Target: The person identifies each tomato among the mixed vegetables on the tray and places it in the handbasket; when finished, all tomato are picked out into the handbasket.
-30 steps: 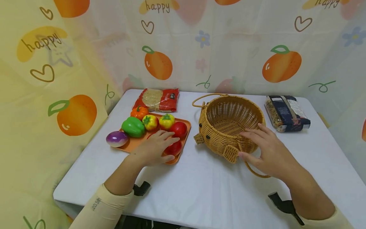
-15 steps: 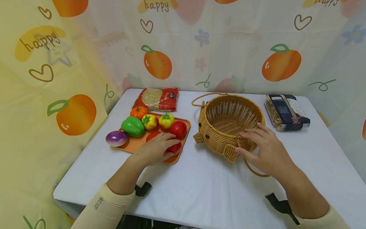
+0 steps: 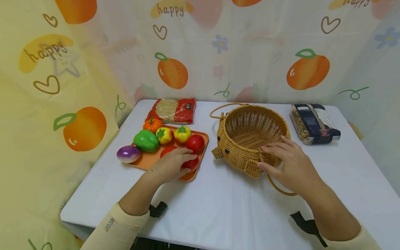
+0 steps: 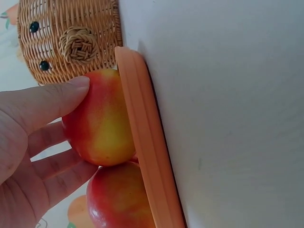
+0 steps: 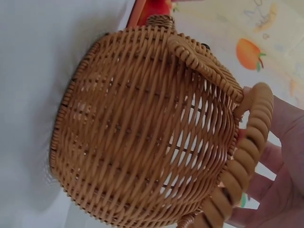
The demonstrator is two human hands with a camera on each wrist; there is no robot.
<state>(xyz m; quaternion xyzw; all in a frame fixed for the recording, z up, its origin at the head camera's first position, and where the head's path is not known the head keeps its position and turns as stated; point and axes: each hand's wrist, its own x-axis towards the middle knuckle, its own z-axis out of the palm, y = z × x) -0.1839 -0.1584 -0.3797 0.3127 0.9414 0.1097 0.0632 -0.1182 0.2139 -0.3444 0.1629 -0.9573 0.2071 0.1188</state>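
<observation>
In the head view my left hand (image 3: 167, 166) reaches over the front right corner of an orange tray (image 3: 147, 161). Its thumb and fingers hold a red-and-yellow apple (image 4: 102, 121), which rests at the tray's rim in the left wrist view. Another apple (image 4: 118, 197) sits right beside it. My right hand (image 3: 295, 168) grips the near right rim of a round wicker basket (image 3: 237, 158) with an animal snout and eyes. Its fingers reach over the rim to the inside, and the thumb stays outside by a woven ear. A looped handle (image 5: 242, 156) hangs in front of the palm.
The tray also bears a green bell pepper (image 3: 146, 141), an orange pepper (image 3: 152, 125), two yellow-red vegetables (image 3: 182, 134) and a purple-and-white vegetable (image 3: 128, 154) at its left edge. Behind lies a red grain bag (image 3: 175, 111); a dark packet (image 3: 314, 124) lies right of the basket.
My left hand's spread fingers have come down and drawn in around the apple. The right hand has stayed at the basket rim, its thumb shifted slightly left.
</observation>
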